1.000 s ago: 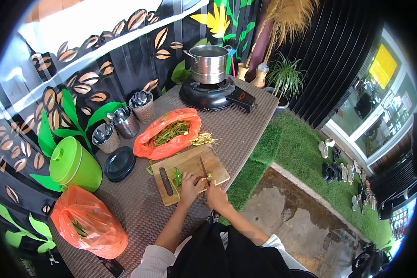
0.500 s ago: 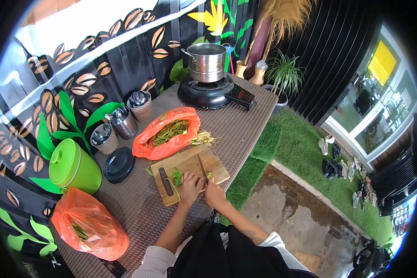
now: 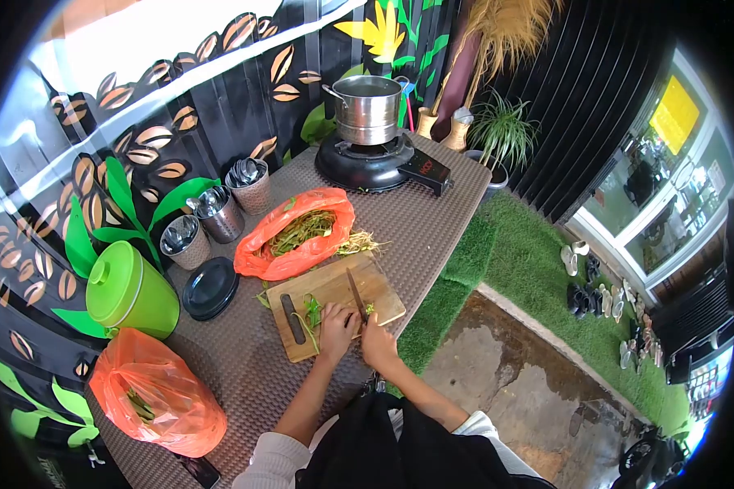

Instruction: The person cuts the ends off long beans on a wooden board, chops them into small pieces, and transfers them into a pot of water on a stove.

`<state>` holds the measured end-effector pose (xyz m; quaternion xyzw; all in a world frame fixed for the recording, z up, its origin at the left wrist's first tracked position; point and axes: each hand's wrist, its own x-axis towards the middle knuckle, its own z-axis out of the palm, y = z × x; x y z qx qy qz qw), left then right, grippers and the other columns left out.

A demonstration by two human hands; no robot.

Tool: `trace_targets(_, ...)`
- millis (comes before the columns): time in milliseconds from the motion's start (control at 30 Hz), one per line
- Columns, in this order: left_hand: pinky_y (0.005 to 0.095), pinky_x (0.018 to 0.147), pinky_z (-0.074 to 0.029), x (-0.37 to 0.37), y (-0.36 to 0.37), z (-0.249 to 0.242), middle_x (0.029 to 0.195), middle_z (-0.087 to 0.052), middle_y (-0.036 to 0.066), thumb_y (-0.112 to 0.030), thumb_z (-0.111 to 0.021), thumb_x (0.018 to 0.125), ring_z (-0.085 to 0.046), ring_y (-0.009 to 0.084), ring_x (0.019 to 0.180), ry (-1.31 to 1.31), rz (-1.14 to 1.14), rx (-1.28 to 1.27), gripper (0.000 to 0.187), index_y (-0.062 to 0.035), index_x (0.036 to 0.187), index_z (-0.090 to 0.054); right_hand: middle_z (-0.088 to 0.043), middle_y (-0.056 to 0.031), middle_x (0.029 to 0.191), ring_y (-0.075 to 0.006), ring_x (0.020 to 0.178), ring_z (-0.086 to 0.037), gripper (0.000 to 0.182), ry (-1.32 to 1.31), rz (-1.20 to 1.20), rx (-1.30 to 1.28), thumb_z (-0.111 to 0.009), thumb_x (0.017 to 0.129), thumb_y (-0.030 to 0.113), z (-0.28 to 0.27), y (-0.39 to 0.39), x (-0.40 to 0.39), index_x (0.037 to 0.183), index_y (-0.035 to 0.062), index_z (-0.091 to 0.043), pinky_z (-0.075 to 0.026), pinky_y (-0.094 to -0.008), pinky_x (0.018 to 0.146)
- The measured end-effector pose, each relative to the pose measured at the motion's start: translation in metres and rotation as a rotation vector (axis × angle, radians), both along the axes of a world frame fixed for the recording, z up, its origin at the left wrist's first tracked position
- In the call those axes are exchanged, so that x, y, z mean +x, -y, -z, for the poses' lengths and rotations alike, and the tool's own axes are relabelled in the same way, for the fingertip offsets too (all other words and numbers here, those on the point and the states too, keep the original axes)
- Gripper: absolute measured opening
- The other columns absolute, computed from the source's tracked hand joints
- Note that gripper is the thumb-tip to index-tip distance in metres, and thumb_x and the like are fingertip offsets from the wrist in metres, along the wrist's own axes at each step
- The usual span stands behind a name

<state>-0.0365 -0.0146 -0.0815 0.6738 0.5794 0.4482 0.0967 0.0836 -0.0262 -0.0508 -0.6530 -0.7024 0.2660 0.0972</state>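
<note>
A wooden cutting board (image 3: 334, 281) lies at the table's near edge. My right hand (image 3: 378, 344) is closed round the handle of a knife (image 3: 355, 288), its blade pointing away across the board. Beside the blade, my left hand (image 3: 337, 328) presses green stems (image 3: 311, 314) down on the board with bent fingers. Small cut green pieces (image 3: 369, 309) lie just right of the knife. Behind the board an orange plastic bag (image 3: 257, 253) stands open, full of stems and greens (image 3: 302, 232), with pale root ends (image 3: 357, 242) poking out at its right.
A steel pot (image 3: 368, 110) sits on a black portable stove (image 3: 363, 163) at the back. Cups of cutlery (image 3: 249, 189), a green lidded bucket (image 3: 134, 293), dark stacked plates (image 3: 210, 289), a second orange bag (image 3: 159, 399) and a phone (image 3: 198, 470) stand or lie on the left.
Almost nothing differs. The knife and both hands hold nearly the same place on the board, and the view has shifted very slightly.
</note>
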Motion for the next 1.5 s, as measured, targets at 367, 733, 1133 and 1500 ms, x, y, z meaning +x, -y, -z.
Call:
trace_targets(367, 0.0404, 0.086, -0.037, -0.008, -0.016, -0.027, 0.086, -0.063, 0.007, -0.014, -0.070, 0.074, -0.054, 0.0285, 0.089, -0.052, -0.024, -0.115, 0.008, -0.0079, 0.077, -0.069, -0.064, -0.0273, 0.080, -0.0445, 0.080, -0.064, 0.033, 0.009, -0.010, 0.055, -0.042, 0.095, 0.023, 0.008, -0.007, 0.003, 0.114, -0.0032, -0.037, -0.051, -0.0528, 0.070)
trace_targets(733, 0.0394, 0.085, -0.034, -0.064, 0.032, -0.026, 0.086, -0.063, 0.001, -0.003, -0.064, 0.066, -0.052, 0.0232, 0.097, -0.148, -0.044, -0.067, 0.016, -0.0144, 0.075, -0.070, -0.065, -0.0263, 0.087, -0.0400, 0.082, -0.066, 0.039, 0.105, -0.078, 0.044, -0.041, 0.090, 0.013, 0.004, -0.007, 0.005, 0.125, -0.0034, -0.034, -0.054, -0.0479, 0.070)
trace_targets(1133, 0.0391, 0.086, -0.029, -0.088, 0.065, -0.032, 0.086, -0.064, 0.000, -0.013, -0.073, 0.066, -0.052, 0.0212, 0.093, -0.188, 0.039, -0.384, 0.012, -0.0165, 0.078, -0.072, -0.062, -0.0308, 0.089, -0.0447, 0.084, -0.063, 0.040, 0.002, -0.072, 0.068, -0.044, 0.093, 0.021, 0.007, -0.009, 0.010, 0.120, -0.0061, -0.033, -0.052, -0.0519, 0.070)
trace_targets(1500, 0.0386, 0.081, -0.045, -0.025, 0.027, -0.025, 0.088, -0.062, 0.015, -0.006, -0.067, 0.076, -0.059, 0.0315, 0.088, 0.187, 0.103, -0.236, 0.012, -0.0002, 0.086, -0.064, -0.062, -0.0297, 0.085, -0.0454, 0.083, -0.062, 0.029, 0.029, -0.275, 0.120, -0.045, 0.092, 0.020, 0.016, -0.035, 0.037, 0.105, -0.0052, -0.039, -0.049, -0.0530, 0.071)
